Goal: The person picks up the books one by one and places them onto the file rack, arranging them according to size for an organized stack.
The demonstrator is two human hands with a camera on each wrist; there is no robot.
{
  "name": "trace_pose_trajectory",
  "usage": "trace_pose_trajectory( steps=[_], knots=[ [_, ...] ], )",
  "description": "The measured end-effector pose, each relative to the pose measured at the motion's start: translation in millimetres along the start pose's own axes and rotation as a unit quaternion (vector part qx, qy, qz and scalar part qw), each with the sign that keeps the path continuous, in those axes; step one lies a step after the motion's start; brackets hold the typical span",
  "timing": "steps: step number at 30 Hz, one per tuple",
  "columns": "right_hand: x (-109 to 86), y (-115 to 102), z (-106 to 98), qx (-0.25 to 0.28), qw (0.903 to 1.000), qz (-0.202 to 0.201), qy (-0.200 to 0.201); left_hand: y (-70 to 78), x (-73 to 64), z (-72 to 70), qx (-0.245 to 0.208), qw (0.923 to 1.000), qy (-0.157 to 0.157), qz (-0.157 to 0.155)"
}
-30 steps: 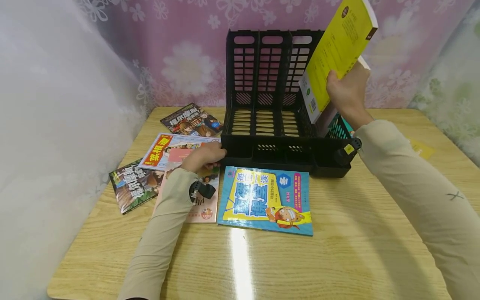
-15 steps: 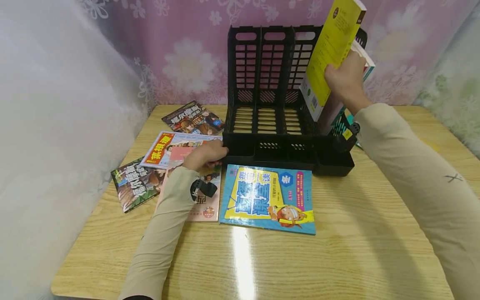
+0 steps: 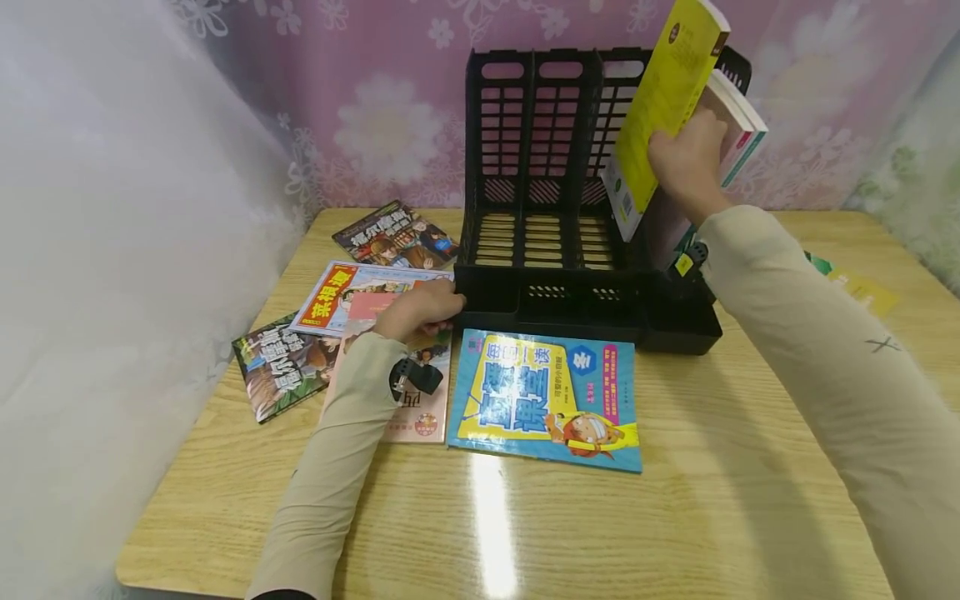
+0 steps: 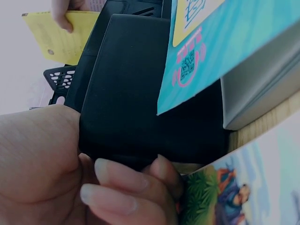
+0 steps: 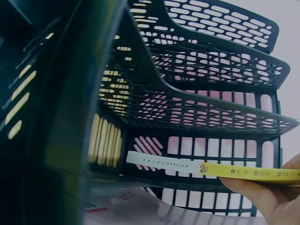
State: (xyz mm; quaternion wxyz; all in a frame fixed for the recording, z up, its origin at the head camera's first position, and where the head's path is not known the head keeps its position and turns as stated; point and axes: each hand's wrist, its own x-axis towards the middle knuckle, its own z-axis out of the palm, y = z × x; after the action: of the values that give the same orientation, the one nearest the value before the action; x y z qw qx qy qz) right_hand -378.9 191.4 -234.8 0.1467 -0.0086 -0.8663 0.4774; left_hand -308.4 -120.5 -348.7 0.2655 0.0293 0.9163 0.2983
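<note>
In the head view my right hand [image 3: 693, 158] grips a yellow book [image 3: 663, 100], held upright with a tilt over the right part of a black book rack [image 3: 585, 321]. The right wrist view shows the yellow book's spine [image 5: 239, 172] beside a perforated divider, thumb and fingers on either side. My left hand [image 3: 423, 308] is at the rack's front left corner. In the left wrist view its curled fingers [image 4: 124, 176] hold the rack's black corner [image 4: 136, 84]. Other books with white page edges [image 3: 738, 125] lean in the rightmost slot, partly behind my right hand.
A blue book [image 3: 547, 400] lies in front of the rack. Left of it are a pink book [image 3: 420, 425], a red-and-blue comic-style book [image 3: 333, 292] and two dark-covered books [image 3: 401, 237]. A yellow item [image 3: 866, 292] lies right of the rack, partly behind my sleeve.
The yellow book has shifted left and slightly more upright against the rack, with my right hand moving along. More of the books behind that hand shows. My left hand stays at the corner.
</note>
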Motion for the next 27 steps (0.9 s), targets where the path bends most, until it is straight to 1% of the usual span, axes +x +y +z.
trace_pose_trajectory(
  steps=[1,5,10,15,18,24,27],
  knots=[
    [-1.0,3,1,-0.009,0.9999,-0.005,0.004,0.6,-0.1,-0.1,0.0,1.0,-0.002,0.0],
    [-4.0,12,11,-0.01,0.9994,-0.026,0.019,2.2,-0.8,-0.7,-0.012,0.9999,-0.009,-0.003],
    [-7.3,24,27,-0.009,0.9989,-0.033,0.031,1.2,-1.5,0.0,-0.009,0.9999,-0.005,-0.008],
    [-8.8,36,35,-0.02,0.9984,-0.016,0.05,0.3,-0.3,2.7,0.004,1.0,-0.004,-0.002],
    [-8.0,40,39,-0.023,0.9982,0.0,0.055,0.2,-0.6,2.8,0.008,1.0,0.001,-0.003],
    [-7.6,45,47,-0.022,0.9977,0.034,0.053,0.0,-0.5,1.0,0.006,1.0,0.003,-0.002],
    [-7.9,48,50,-0.027,0.9976,0.04,0.05,0.0,-0.4,1.2,0.002,1.0,0.002,0.0]
  ],
)
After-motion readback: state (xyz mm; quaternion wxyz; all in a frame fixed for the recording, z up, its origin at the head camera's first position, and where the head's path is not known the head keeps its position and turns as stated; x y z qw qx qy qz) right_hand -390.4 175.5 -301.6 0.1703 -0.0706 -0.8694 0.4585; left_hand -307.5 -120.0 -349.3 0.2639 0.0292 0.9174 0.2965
